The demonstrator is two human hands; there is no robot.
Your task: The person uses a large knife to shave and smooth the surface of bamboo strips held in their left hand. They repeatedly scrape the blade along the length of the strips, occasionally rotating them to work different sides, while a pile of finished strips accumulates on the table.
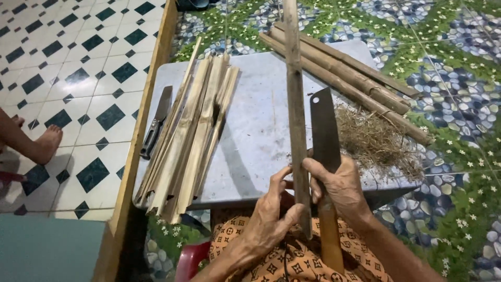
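Head view — both grips closed (bamboo strip point(296, 130), cleaver point(324, 136))

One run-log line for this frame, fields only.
left hand: grips bamboo strip | right hand: holds cleaver beside strip | table: split strips, knife

left hand point(271, 216): I had it raised low in front of me, fingers curled, thumb pressing across | right hand point(339, 188): I kept a closed grip, knuckles up, index finger extended leftward | forearms angled inward, hands nearly touching
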